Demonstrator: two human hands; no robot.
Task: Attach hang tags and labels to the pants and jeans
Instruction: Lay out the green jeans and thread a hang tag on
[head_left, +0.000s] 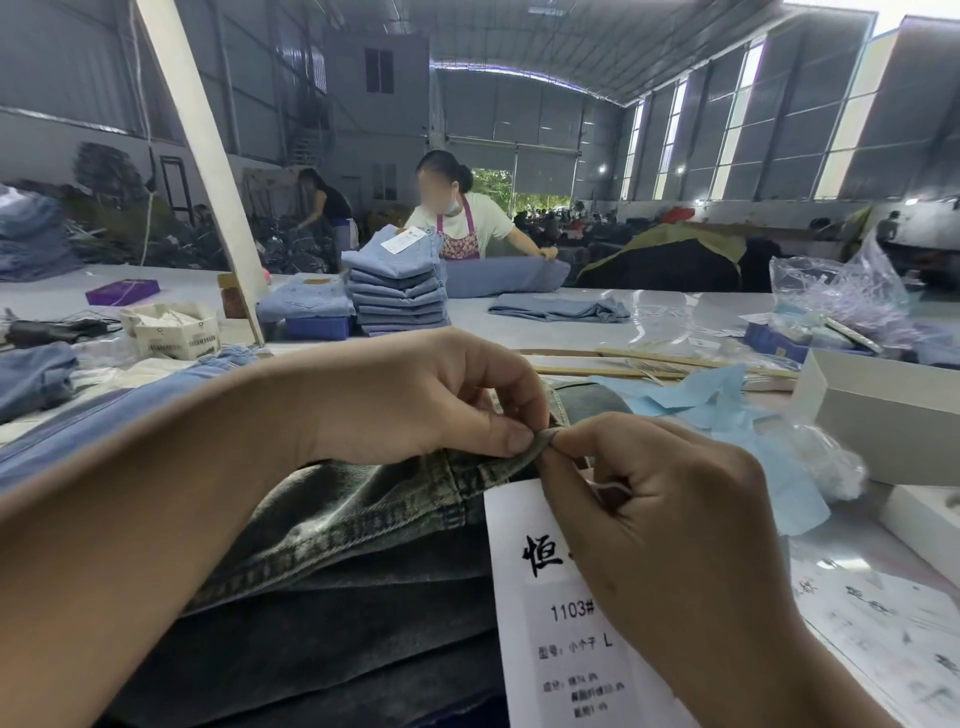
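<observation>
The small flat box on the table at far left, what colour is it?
The box is purple, seen in the head view, the only one.

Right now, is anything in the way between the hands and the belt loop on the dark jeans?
Nothing visible is. The left hand and right hand both pinch the belt loop on the dark jeans already. The white hang tag lies just below, partly under the right hand, not between the hands and the loop.
</observation>
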